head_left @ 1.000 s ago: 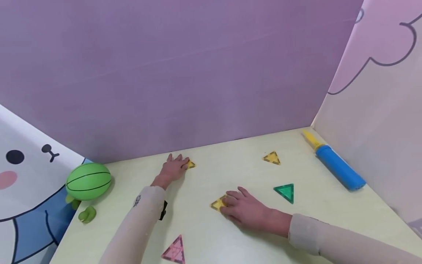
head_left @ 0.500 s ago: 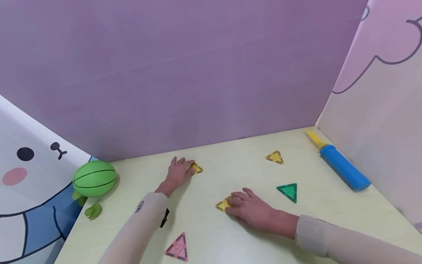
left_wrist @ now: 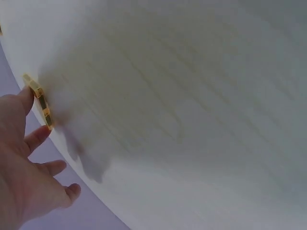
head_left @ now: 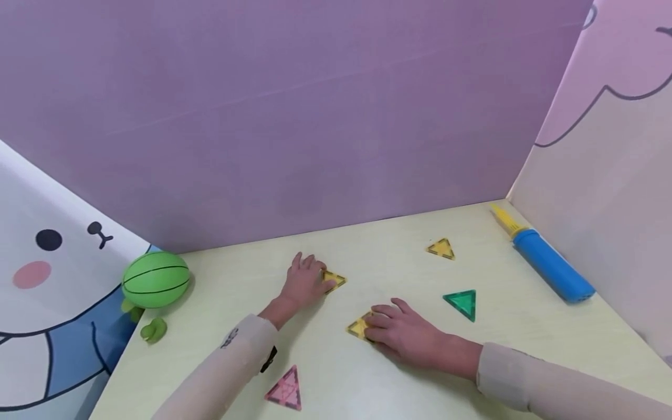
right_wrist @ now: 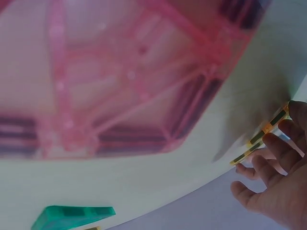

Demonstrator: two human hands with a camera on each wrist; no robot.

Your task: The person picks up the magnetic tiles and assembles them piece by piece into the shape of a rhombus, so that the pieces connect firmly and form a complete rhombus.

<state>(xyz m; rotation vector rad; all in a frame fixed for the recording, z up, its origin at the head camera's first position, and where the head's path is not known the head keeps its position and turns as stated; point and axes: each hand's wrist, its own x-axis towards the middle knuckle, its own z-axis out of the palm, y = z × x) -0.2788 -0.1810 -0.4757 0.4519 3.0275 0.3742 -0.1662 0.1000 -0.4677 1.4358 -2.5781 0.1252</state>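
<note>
My left hand point(head_left: 304, 286) pinches a yellow translucent triangular magnetic tile point(head_left: 334, 281) between thumb and index finger, low over the tabletop; the other fingers spread out. In the left wrist view the tile point(left_wrist: 42, 101) shows edge-on between thumb and fingertip. Nearer and to the right, my right hand point(head_left: 406, 335) grips a second yellow triangular tile point(head_left: 359, 326) by its right side, its fingers covering part of it. A short gap separates the two tiles. The right wrist view shows my right hand point(right_wrist: 278, 177) at its tile point(right_wrist: 268, 125), with the left hand's tile beyond.
On the table point(head_left: 378, 256) lie a pink triangular tile point(head_left: 285, 389), a green one point(head_left: 463, 303) and a third yellow one point(head_left: 442, 248). A blue hand pump point(head_left: 551, 262) lies along the right wall. At left are a green ball point(head_left: 156, 280) and a small green toy point(head_left: 154, 331).
My left hand has brought its yellow tile right and nearer, closing the distance to the right hand's tile. The right hand keeps its place on its tile. The head view has shifted slightly.
</note>
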